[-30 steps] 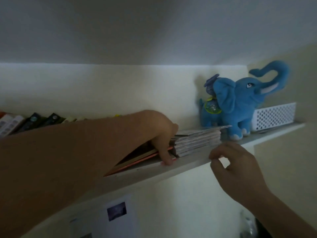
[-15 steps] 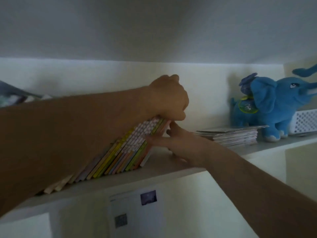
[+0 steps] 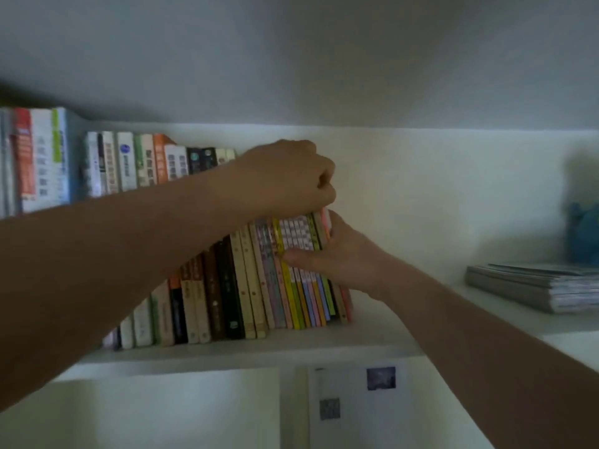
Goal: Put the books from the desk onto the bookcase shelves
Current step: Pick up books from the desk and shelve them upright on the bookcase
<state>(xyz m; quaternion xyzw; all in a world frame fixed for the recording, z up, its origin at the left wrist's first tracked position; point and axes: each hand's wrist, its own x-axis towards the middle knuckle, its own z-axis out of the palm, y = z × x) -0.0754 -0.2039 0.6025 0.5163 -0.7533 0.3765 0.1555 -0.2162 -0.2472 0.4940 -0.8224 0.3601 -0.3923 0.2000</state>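
Note:
A row of thin colourful books (image 3: 291, 286) stands nearly upright on the high white shelf (image 3: 246, 354). My left hand (image 3: 288, 176) grips the tops of these books from above, fingers curled over them. My right hand (image 3: 337, 257) holds the right end of the row, thumb across the spines and fingers behind the last book. Darker and cream books (image 3: 214, 296) continue the row to the left, partly hidden by my left forearm.
Taller books (image 3: 107, 166) stand further back at the left. A flat stack of magazines (image 3: 538, 286) lies on the shelf at the right, with a blue plush toy (image 3: 583, 231) behind it. The ceiling is close above. A paper sheet (image 3: 359, 403) hangs below the shelf.
The leaning thin books have been tipped up to nearly upright. My right hand moved from the shelf edge to the row's right end. The view swung left, pushing the plush toy to the edge.

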